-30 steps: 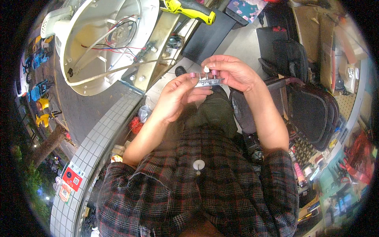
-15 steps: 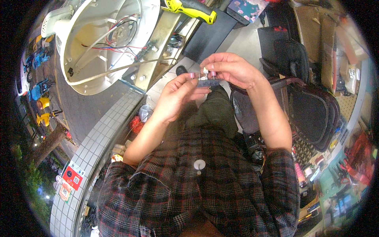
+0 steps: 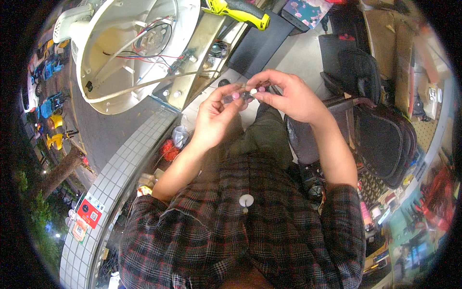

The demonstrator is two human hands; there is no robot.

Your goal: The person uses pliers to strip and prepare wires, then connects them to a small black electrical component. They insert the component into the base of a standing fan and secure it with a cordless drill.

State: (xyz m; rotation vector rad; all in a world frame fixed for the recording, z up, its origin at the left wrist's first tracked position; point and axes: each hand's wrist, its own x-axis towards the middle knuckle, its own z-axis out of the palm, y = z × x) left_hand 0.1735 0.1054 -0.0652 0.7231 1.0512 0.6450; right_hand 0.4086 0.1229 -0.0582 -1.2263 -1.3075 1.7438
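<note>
1. On a curved, grey-tiled ledge, find a red rectangular sign with a square code.
2. Just below, find an orange-and-white paper label.
3. Cannot read any words or numbers on either.

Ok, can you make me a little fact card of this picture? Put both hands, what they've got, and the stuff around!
Left hand: pinching a small part with pink and white tips
Right hand: thumb and fingers at the white-tip end; exact grip hard to tell
Clothes: dark plaid shirt
Upper left: big white bowl-shaped shell
Top middle: yellow and black tool
Left side: curved tiled ledge
Right side: black chair
</note>
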